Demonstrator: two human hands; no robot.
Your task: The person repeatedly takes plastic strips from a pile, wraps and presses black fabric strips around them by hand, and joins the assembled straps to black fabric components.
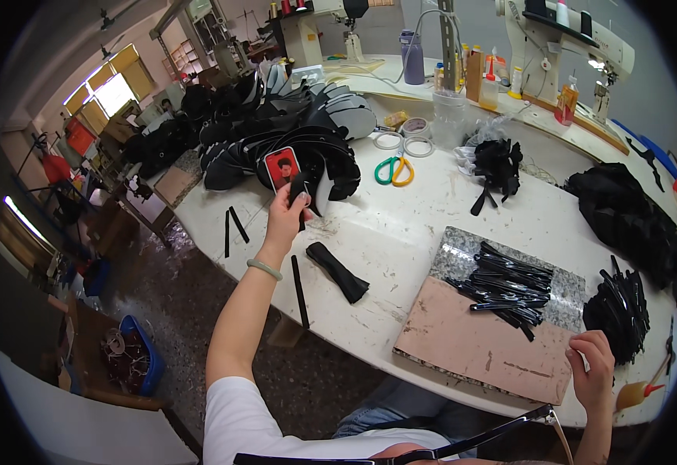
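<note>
My left hand (284, 217) reaches to the left part of the white table, its fingers closed on a small black fabric piece (299, 187). Just behind it, a phone (282, 168) with a red picture leans against a heap of black and grey cut pieces (280, 139). Below that hand lie a black folded tube-like piece (337, 273) and a thin black strip (299, 291). My right hand (592, 364) rests by the right edge of a pinkish board (478, 341), fingers loosely curled with a gap and nothing visible in them. Glossy black strips (509, 287) lie between board and granite slab (462, 248).
Green-and-orange-handled scissors (394, 171) and tape rolls (418, 146) lie further back. Another bundle of black strips (619, 314) sits right of the slab, near a glue bottle (634, 395). Sewing machines (578, 46) stand behind. A blue basket (152, 364) is on the floor at left.
</note>
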